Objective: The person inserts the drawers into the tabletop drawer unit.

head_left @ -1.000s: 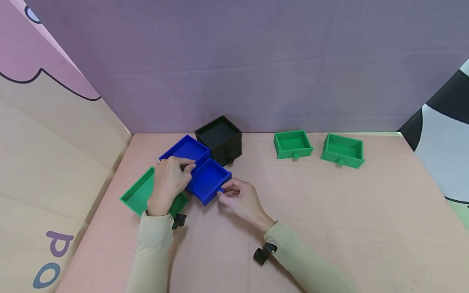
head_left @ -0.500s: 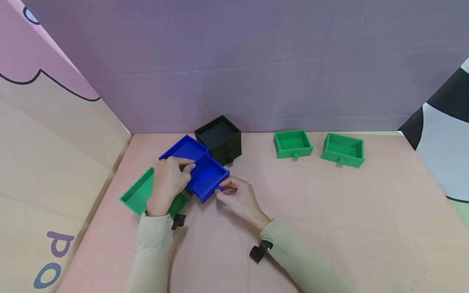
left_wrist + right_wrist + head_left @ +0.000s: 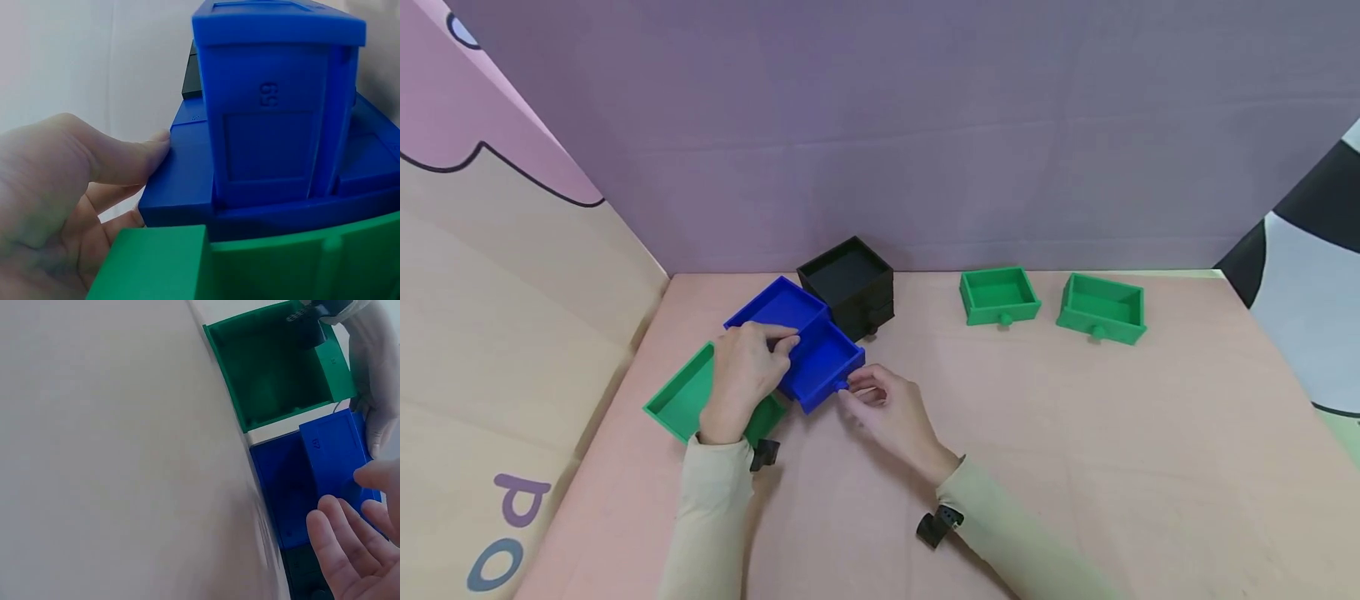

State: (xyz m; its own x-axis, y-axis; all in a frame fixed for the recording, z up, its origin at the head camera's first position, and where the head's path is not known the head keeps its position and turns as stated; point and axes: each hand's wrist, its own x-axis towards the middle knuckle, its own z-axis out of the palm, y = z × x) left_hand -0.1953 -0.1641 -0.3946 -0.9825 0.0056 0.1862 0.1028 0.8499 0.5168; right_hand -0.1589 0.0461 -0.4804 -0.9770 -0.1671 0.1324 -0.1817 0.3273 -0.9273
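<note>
Insertion, apparently: your left hand [image 3: 746, 367] is gripping the blue case [image 3: 778, 305], your right hand [image 3: 893, 414] touching the knob [image 3: 841, 386] of its drawer [image 3: 822, 365], pinch unclear, straight inward push seemingly due.

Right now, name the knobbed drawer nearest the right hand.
The blue drawer: the right hand is at its knob. The black case and both knobbed green drawers stand apart from that hand.

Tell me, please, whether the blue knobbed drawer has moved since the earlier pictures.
Yes: judged against the black box, the blue drawer has slid leftward and slightly up in the head view.
</note>
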